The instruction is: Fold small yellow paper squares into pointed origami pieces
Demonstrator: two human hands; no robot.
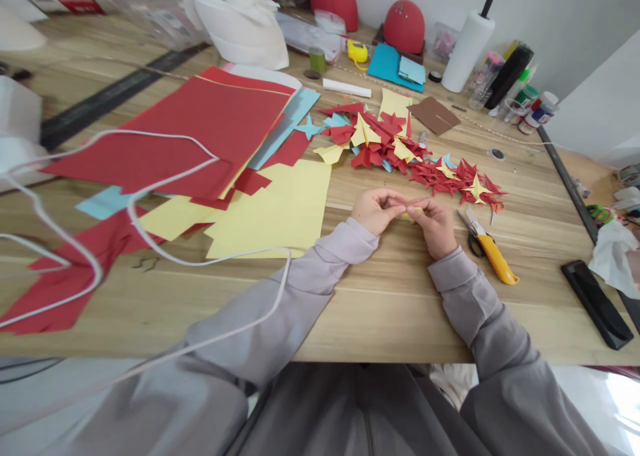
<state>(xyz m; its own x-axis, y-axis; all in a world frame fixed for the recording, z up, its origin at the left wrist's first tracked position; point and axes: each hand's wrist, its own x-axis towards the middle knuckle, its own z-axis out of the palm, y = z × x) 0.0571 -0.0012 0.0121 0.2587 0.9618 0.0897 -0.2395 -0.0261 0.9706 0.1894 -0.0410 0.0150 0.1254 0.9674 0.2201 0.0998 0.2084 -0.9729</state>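
Note:
My left hand and my right hand meet fingertip to fingertip above the wooden table. Pinched between them is a small piece of yellow paper, mostly hidden by my fingers. Just beyond my hands lies a pile of folded red, yellow and blue paper shapes, which runs on to the right as folded paper stars. Right of my right hand rests a yellow utility knife, partly over black-handled scissors. A large yellow paper sheet lies left of my left hand.
Red paper sheets are stacked at the left, with a white cable looping over them and my left sleeve. A black phone-like object lies at right. Along the back stand a yellow tape measure, a white roll and bottles.

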